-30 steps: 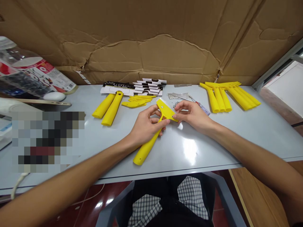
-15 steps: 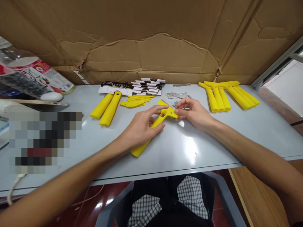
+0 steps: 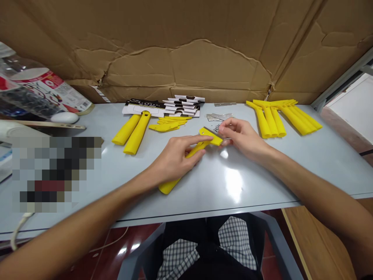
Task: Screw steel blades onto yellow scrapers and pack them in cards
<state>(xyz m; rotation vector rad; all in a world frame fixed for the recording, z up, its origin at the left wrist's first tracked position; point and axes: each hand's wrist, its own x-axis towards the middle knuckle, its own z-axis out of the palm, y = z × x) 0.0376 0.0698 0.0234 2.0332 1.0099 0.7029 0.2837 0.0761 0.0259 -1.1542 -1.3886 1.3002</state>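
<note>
My left hand [image 3: 183, 155] is closed round the handle of a yellow scraper [image 3: 170, 186], its index finger lying stretched along the scraper head. A thin metal blade [image 3: 212, 131] runs along the far edge of that head. My right hand [image 3: 240, 136] has its fingers pinched at the right end of the blade, partly hiding it. A small pile of screws [image 3: 216, 127] lies just behind the blade, close to my right fingertips. Farther back are several loose metal blades [image 3: 220, 117].
Yellow scraper handles lie at left [image 3: 136, 134] and right [image 3: 274, 122]. Flat yellow pieces [image 3: 164, 127] sit before folded black-and-white cards [image 3: 183, 105]. Plastic bottles [image 3: 55, 91], a white mouse [image 3: 64, 118] and a blurred-out object [image 3: 58, 175] occupy the left. Cardboard [image 3: 186, 66] stands behind the table.
The scraper head has turned and shifted slightly right in my left hand, and the left index finger now reaches farther across it. My right hand has moved slightly right, staying at the blade's end.
</note>
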